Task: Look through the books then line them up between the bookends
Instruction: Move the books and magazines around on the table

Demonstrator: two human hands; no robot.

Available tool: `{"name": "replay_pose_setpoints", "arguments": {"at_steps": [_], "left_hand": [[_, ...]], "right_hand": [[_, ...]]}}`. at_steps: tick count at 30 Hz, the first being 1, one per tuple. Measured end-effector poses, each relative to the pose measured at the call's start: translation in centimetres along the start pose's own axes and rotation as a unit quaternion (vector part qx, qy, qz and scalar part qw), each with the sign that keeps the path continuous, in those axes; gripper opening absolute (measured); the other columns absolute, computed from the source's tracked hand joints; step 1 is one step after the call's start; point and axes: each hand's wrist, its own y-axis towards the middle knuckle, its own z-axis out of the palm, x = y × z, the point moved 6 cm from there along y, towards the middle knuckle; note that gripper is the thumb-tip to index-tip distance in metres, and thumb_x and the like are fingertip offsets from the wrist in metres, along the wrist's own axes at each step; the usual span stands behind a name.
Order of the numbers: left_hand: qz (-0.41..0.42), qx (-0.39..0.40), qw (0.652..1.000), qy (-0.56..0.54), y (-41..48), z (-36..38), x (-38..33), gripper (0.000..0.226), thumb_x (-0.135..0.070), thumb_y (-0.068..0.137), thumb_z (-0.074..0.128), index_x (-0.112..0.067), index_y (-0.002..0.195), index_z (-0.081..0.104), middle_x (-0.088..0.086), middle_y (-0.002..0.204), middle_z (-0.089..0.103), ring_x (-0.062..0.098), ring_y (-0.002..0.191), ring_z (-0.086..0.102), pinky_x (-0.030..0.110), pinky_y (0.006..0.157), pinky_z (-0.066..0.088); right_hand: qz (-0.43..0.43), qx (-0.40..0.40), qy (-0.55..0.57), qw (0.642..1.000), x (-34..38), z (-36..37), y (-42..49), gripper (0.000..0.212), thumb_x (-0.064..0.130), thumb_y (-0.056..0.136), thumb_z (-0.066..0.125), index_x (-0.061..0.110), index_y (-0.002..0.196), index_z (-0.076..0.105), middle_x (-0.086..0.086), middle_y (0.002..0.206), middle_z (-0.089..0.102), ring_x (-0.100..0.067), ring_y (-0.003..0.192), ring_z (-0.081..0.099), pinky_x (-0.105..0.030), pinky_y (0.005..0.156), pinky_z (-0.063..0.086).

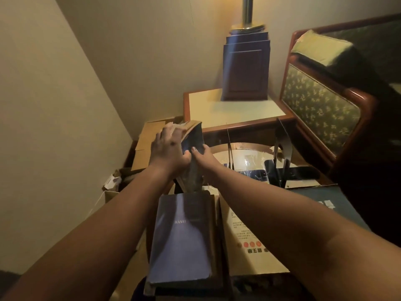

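At the near edge, below the forearms: a stack of hardback books [184, 235], topmost cover plain violet-blue cloth, lay flat with its long axis running away from the viewer. Judged still awaiting inspection.

Just beyond the stack and raised off it: one worn dark-covered book with yellowed pages [193, 139] stood near upright, bent open, long axis rising away from the viewer. The left hand [167, 148] lay over the page block with fingers curled at its top edge. The right hand [202, 157] pinched the dark cover, thumb on its face. Each grip was closed on this one book, which sat between the two hands.

Right of the book and slightly farther: two thin black metal bookends, the left bookend [230, 152] and the right bookend [284, 146], stood upright and apart on a printed cardboard sheet [249, 231]. The gap between them lay on the right hand's side, so that hand was the nearer. A move there would carry the book rightward and down, judged best kept upright. Whether anything already stood in the gap could not be told.

Farthest: a wood-edged, pale-topped worktop [217, 109] carried a dark square lamp base [246, 70]. A green patterned headboard [319, 107] stood at the right.
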Motion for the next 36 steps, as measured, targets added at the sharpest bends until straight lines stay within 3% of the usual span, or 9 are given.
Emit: {"name": "replay_pose_setpoints", "arguments": {"at_steps": [4, 8, 11, 16, 23, 27, 32, 34, 36], "left_hand": [[0.01, 0.051, 0.998, -0.028, 1.0, 0.8, 0.1, 0.063, -0.034, 0.086, 0.058, -0.018, 0.144, 0.039, 0.01, 0.156, 0.029, 0.029, 0.146, 0.021, 0.047, 0.119, 0.023], [0.067, 0.063, 0.996, -0.02, 1.2, -0.1, 1.0, 0.072, -0.049, 0.083, 0.064, -0.022, 0.145, 0.04, 0.006, 0.156, 0.029, 0.027, 0.142, 0.026, 0.045, 0.113, 0.029], [0.097, 0.075, 0.992, 0.023, 0.8, -0.8, 1.8, 0.09, -0.062, 0.078, 0.066, -0.025, 0.151, 0.029, 0.004, 0.157, 0.025, 0.027, 0.142, 0.024, 0.046, 0.112, 0.03], [0.114, 0.1, 0.988, 0.036, 0.5, -0.2, 2.3, 0.107, -0.068, 0.075, 0.065, -0.019, 0.155, 0.014, 0.003, 0.164, 0.005, 0.025, 0.151, 0.003, 0.045, 0.121, 0.011], [0.121, 0.141, 0.982, 0.033, -0.1, -0.3, 1.9, 0.117, -0.061, 0.076, 0.069, -0.01, 0.155, -0.001, 0.005, 0.164, -0.004, 0.021, 0.151, -0.007, 0.036, 0.122, 0.006], [0.109, 0.153, 0.981, 0.041, -0.4, 0.1, 2.0, 0.121, -0.057, 0.076, 0.072, -0.01, 0.155, -0.006, 0.006, 0.164, -0.01, 0.021, 0.15, -0.013, 0.04, 0.123, 0.004], [0.094, 0.159, 0.982, 0.045, 0.0, 0.6, 2.3, 0.129, -0.062, 0.07, 0.074, -0.011, 0.154, -0.01, 0.007, 0.164, -0.01, 0.022, 0.15, -0.013, 0.044, 0.123, 0.004], [0.089, 0.159, 0.982, 0.043, 0.0, 0.7, 1.9, 0.13, -0.059, 0.069, 0.076, -0.01, 0.154, -0.009, 0.007, 0.164, -0.009, 0.023, 0.15, -0.012, 0.043, 0.123, 0.003], [0.084, 0.154, 0.984, 0.041, -0.1, 0.6, 1.5, 0.129, -0.056, 0.07, 0.078, -0.009, 0.154, -0.007, 0.008, 0.164, -0.008, 0.024, 0.15, -0.01, 0.042, 0.123, 0.003]], "right_hand": [[0.009, 0.046, 0.037, 0.998, -0.3, 1.6, 1.9, 0.07, 0.047, 0.104, 0.045, 0.026, 0.16, 0.008, -0.016, 0.162, 0.023, -0.04, 0.143, 0.033, -0.044, 0.097, 0.041], [-0.01, 0.081, 0.039, 0.996, -0.6, 1.7, 3.1, 0.065, 0.046, 0.105, 0.041, 0.025, 0.16, 0.013, -0.014, 0.161, 0.024, -0.037, 0.143, 0.034, -0.035, 0.081, 0.043], [-0.04, 0.103, 0.023, 0.994, -0.6, 2.2, 3.9, 0.061, 0.045, 0.106, 0.037, 0.024, 0.159, 0.016, -0.012, 0.161, 0.025, -0.035, 0.144, 0.032, -0.03, 0.083, 0.041], [-0.042, 0.126, -0.026, 0.991, -1.4, 3.4, 4.1, 0.068, 0.061, 0.1, 0.036, 0.035, 0.159, 0.012, -0.01, 0.163, 0.021, -0.038, 0.147, 0.028, -0.049, 0.108, 0.035], [-0.044, 0.113, -0.072, 0.99, -1.0, 2.9, 3.2, 0.07, 0.059, 0.1, 0.04, 0.036, 0.159, 0.01, -0.01, 0.165, 0.018, -0.042, 0.147, 0.025, -0.061, 0.11, 0.033], [-0.044, 0.102, -0.094, 0.989, -0.8, 1.7, 1.8, 0.068, 0.048, 0.103, 0.047, 0.028, 0.159, 0.015, -0.012, 0.163, 0.023, -0.039, 0.144, 0.032, -0.055, 0.107, 0.039], [-0.057, 0.099, -0.19, 0.975, -0.9, -1.1, -1.4, 0.045, 0.038, 0.105, 0.047, 0.005, 0.135, 0.052, -0.016, 0.128, 0.058, -0.024, 0.104, 0.064, -0.032, 0.077, 0.061], [-0.059, 0.1, -0.183, 0.976, -0.6, -2.4, -3.8, 0.034, 0.033, 0.106, 0.045, 0.005, 0.121, 0.058, -0.008, 0.11, 0.061, -0.016, 0.089, 0.065, -0.018, 0.059, 0.056], [-0.085, 0.082, -0.237, 0.964, -0.4, -4.0, -5.9, 0.029, 0.033, 0.106, 0.045, 0.009, 0.114, 0.061, -0.004, 0.104, 0.064, -0.018, 0.093, 0.065, -0.019, 0.064, 0.054]]}}
